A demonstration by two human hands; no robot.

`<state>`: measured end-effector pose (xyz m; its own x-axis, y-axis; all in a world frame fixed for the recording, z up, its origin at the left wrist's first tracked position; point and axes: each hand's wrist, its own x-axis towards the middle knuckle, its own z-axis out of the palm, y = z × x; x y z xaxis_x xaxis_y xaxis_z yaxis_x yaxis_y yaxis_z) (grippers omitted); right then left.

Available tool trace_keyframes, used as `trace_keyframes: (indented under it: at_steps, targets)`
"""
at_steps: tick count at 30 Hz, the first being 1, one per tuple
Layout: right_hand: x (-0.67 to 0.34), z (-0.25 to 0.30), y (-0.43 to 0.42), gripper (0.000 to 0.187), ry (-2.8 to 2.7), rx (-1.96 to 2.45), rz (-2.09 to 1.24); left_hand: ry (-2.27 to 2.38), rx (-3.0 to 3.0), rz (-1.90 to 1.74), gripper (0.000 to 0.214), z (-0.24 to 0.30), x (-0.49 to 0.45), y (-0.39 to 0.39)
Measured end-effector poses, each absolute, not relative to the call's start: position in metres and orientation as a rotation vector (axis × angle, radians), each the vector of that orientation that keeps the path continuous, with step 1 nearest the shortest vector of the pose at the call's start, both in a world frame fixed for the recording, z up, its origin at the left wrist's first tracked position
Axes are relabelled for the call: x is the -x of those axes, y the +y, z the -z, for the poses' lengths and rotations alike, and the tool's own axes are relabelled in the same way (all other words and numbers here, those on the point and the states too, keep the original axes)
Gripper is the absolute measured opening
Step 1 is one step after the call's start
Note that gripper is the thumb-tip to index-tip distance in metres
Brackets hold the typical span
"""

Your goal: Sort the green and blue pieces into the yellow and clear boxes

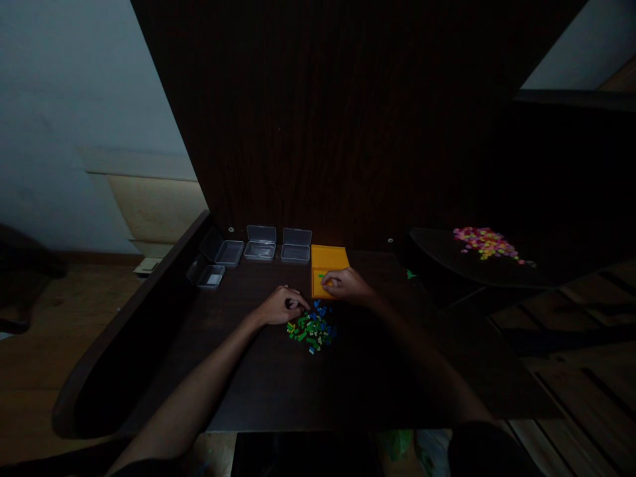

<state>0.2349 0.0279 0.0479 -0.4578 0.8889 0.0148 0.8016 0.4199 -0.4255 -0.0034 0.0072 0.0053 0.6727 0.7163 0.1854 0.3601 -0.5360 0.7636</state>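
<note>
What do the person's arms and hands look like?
The person's left hand and right hand are bare, without gloves. The left forearm and right forearm are bare too. Dark cloth sleeves show at the bottom edge, too dim for patterns.

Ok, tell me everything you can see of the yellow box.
The yellow box looks like opaque plastic. It lies open on the dark tabletop, lid folded back toward the dark panel, shallow tray nearer the camera, just right of a clear box. The right hand covers part of the tray; contact is unclear. A small green piece shows in or above it.
</note>
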Motion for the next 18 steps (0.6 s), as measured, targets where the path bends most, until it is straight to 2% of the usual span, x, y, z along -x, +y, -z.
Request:
trace_keyframes:
  at_steps: [4,9,18]
  targets:
    - [-0.237,-0.041,-0.002,0.019,-2.539,1.219,-0.659,0.773,-2.183,-0.617,0.020,-0.009,0.005,0.006]
    - [-0.234,-0.035,-0.026,0.032,-2.566,1.309,-0.617,0.749,-2.220,-0.554,0.019,-0.012,0.007,0.007]
    - [-0.231,-0.027,-0.032,0.026,-2.495,1.330,-0.685,0.716,-2.192,-0.519,0.024,-0.013,0.010,0.008]
